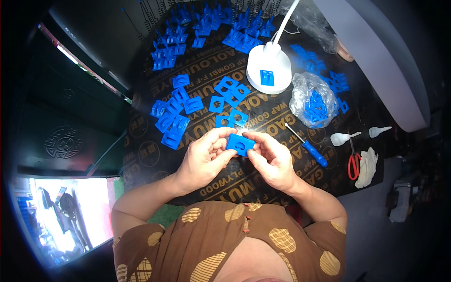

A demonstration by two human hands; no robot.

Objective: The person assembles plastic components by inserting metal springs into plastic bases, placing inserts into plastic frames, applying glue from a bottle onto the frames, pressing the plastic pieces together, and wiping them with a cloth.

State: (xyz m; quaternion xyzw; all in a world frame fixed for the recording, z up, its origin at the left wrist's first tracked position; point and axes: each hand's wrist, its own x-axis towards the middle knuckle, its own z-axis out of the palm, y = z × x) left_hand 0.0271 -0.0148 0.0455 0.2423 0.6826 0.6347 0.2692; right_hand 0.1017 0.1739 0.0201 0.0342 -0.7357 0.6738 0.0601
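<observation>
Between the fingertips of my left hand [206,154] and my right hand [272,160] is a blue plastic plate [240,145] with an oval opening. Both hands pinch it by its edges, close in front of my chest. Just beyond my fingers lie several flat blue square frames [217,104] with round holes, some overlapping. To their left sits a loose cluster of blue plates with raised curved parts [180,95].
Blue assemblies with black coil springs [202,26] stand at the back. A white lamp base [282,58] carries one blue piece. Rightward are a clear plastic bag [303,89], blue-handled screwdriver [310,149], white squeeze bottles [339,138], red-handled scissors [353,165] and a crumpled cream cloth [367,168].
</observation>
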